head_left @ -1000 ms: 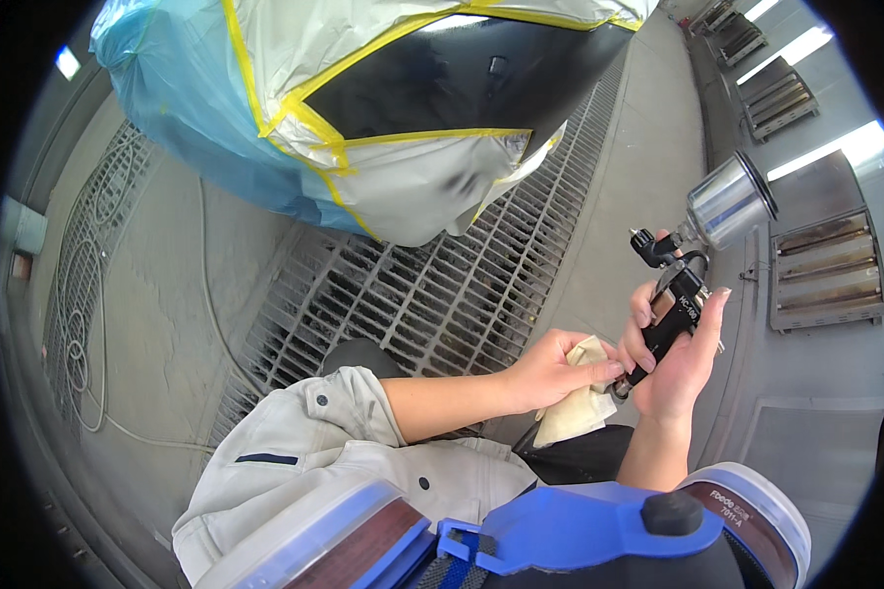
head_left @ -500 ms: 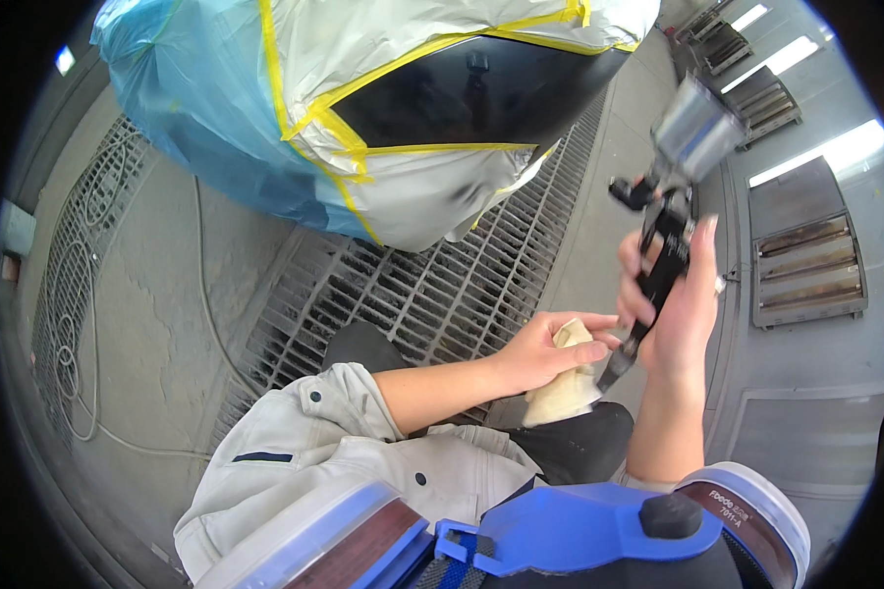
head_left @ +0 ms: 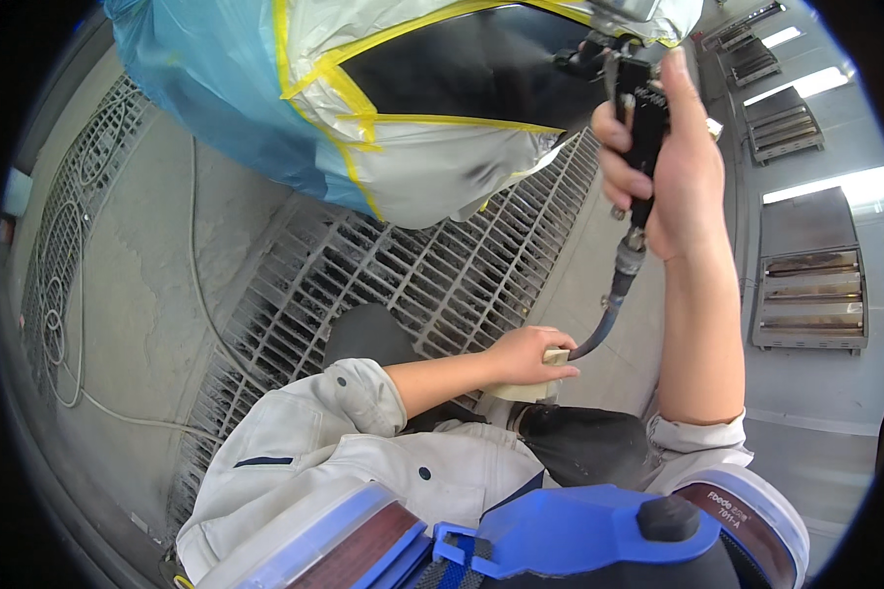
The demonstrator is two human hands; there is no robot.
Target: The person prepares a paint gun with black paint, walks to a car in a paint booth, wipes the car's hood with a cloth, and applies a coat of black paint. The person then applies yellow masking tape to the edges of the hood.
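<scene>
My right hand (head_left: 673, 157) is wrapped round the black grip of a spray gun (head_left: 643, 123), raised in front of the exposed dark panel (head_left: 442, 74). The gun's clear cup (head_left: 627, 8) is cut off by the upper edge. A faint pale haze shows between the nozzle and the panel. From the bottom of the grip a dark hose (head_left: 609, 309) curves down to my left hand (head_left: 530, 355). That hand is closed on a folded cream cloth (head_left: 525, 391), which lies against the hose; whether the fingers also grip the hose cannot be made out.
White and blue masking film (head_left: 206, 88), edged with yellow tape (head_left: 471, 120), surrounds the panel. Below lies a metal floor grating (head_left: 393, 265). A grey hose (head_left: 194, 226) trails over the floor at left. Louvred heater units (head_left: 810, 294) line the right wall. A blue respirator (head_left: 580, 530) hangs at the bottom.
My right hand has raised the spray gun up and forward toward the panel. My left hand has moved slightly down and left with the cloth, and the hose now stretches between both hands.
</scene>
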